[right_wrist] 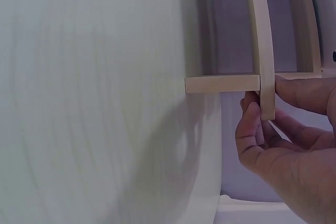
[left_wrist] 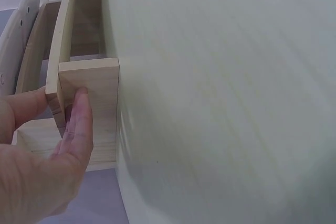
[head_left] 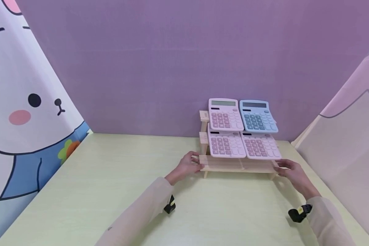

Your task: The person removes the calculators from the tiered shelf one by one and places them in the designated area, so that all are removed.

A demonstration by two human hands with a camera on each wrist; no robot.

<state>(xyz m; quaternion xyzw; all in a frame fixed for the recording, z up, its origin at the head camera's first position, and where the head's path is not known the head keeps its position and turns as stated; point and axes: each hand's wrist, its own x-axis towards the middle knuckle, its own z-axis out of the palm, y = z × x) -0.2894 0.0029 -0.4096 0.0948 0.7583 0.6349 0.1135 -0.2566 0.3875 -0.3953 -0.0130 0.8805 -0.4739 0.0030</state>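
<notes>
A wooden tiered display rack [head_left: 224, 164] stands at the back right of the table. On its upper tier lean a pink calculator [head_left: 223, 114] and a blue calculator [head_left: 258, 116]; two more pink calculators lean on the middle tier, their tops hidden. My left hand [head_left: 189, 164] grips the left end of the lowest shelf, thumb above and fingers beneath, as the left wrist view shows with the shelf's end [left_wrist: 56, 103]. At the opposite end, my right hand [head_left: 292, 173] pinches the same shelf, its edge [right_wrist: 266, 77] between thumb and fingers.
The pale table [head_left: 126, 205] extends in front and to the left. Behind the rack rises a purple backdrop [head_left: 156, 68]. Cartoon-printed cloths stand at both sides, the right one [head_left: 344, 147] near my right hand.
</notes>
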